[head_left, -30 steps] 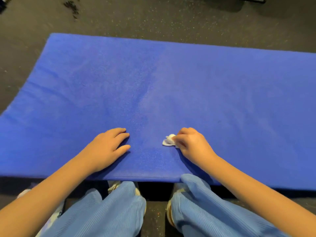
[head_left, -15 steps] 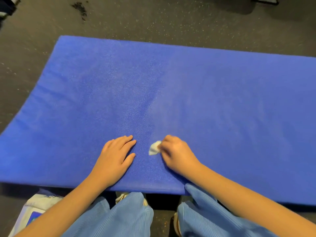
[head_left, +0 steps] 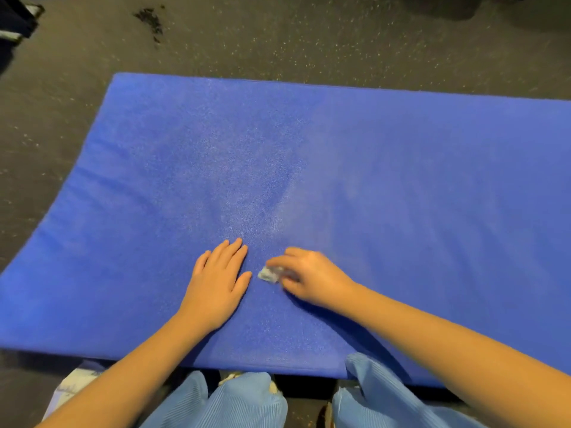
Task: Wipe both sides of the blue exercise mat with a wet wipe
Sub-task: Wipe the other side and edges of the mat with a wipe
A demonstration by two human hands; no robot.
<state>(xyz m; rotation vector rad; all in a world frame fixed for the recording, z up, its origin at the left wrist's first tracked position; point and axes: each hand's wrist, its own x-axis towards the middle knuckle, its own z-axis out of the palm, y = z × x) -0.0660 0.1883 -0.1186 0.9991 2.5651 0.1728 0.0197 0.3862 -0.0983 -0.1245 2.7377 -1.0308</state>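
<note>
Fingers (head_left: 282,261) of right hand (head_left: 313,278) are curled, with the small bunched wipe (head_left: 267,274) pinched and held against the mat (head_left: 401,196). Left hand (head_left: 216,285) is laid flat just left of the wipe, fingers straight, nothing held. Mat is spread flat on the floor (head_left: 278,35); the wipe is at its near middle. Mat is judged soft, light, floppy foam with a grippy surface. For flipping it is best taken at the near long edge, both hands. Wipe is judged limp and easily dragged out of the pinch.
</note>
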